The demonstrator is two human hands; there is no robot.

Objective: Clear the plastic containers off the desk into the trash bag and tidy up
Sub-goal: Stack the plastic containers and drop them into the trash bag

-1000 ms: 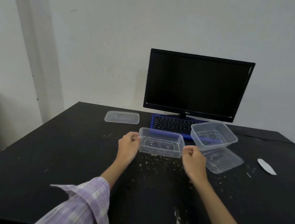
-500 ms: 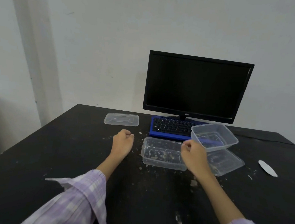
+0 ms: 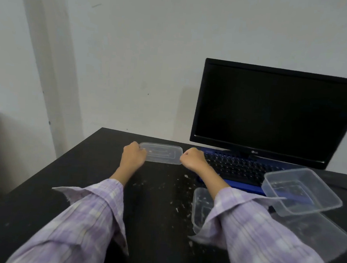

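A flat clear plastic lid (image 3: 162,153) lies at the far side of the black desk (image 3: 77,177). My left hand (image 3: 133,155) curls its fingers round the lid's left end, and my right hand (image 3: 191,159) curls round its right end. A clear container (image 3: 199,206) with food bits sits on the desk, partly hidden under my right sleeve. To its right a second clear container (image 3: 300,192) leans tilted on the keyboard's edge, over another clear lid (image 3: 318,232). No trash bag is in view.
A black monitor (image 3: 274,110) stands at the back right with a blue keyboard (image 3: 234,170) in front of it. Crumbs (image 3: 174,190) are scattered over the desk's middle. A pale wall rises behind, and the desk's left edge runs diagonally.
Both hands let go of the container with food bits, which now rests on the desk, and reached forward and left to the flat lid. The view swung left.
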